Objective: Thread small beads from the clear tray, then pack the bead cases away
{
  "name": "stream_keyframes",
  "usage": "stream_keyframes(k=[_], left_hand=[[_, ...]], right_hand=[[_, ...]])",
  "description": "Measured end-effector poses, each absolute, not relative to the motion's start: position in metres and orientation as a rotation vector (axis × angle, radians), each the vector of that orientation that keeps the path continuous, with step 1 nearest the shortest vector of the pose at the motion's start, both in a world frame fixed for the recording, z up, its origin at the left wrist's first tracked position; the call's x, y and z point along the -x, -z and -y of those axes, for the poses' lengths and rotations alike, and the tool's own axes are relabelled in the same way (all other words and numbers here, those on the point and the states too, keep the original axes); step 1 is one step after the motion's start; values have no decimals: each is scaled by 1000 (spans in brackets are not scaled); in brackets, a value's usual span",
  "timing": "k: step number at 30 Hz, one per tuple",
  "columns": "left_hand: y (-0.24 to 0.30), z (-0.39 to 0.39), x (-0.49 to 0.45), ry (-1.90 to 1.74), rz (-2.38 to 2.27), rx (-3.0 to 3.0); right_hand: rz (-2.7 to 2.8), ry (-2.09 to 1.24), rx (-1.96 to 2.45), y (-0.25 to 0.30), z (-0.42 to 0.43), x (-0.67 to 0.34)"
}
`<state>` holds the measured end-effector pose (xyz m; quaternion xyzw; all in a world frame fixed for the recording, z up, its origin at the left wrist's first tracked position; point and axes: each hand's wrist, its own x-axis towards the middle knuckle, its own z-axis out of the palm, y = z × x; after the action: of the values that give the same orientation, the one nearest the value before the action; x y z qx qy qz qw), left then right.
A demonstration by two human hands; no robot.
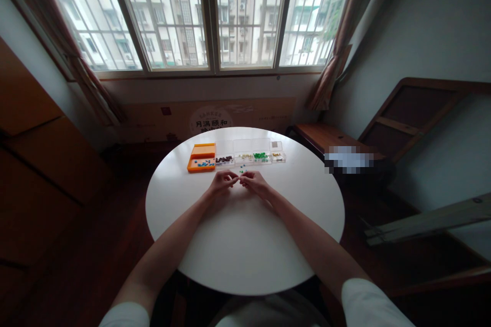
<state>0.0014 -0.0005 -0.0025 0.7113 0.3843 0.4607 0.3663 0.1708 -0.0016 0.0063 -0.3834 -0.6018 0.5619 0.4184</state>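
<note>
Faintly, I make out loose green pieces point(241, 170) on the white table point(238, 240), just beyond the left hand point(224, 179) and right hand point(253, 180). Fingertips are drawn together; what they pinch, if anything, I can't tell. Farther off, an orange box point(203, 149) and clear case point(261, 145) hold blurry bits. Both sleeves point(370, 302) are cut off.
</note>
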Motion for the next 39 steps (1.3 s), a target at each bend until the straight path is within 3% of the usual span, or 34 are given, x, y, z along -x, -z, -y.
stream_keyframes(k=[39], left_hand=[[4, -2, -2, -1179, -984, -1832]], right_hand=[[1504, -1396, 961, -3, 0, -170]])
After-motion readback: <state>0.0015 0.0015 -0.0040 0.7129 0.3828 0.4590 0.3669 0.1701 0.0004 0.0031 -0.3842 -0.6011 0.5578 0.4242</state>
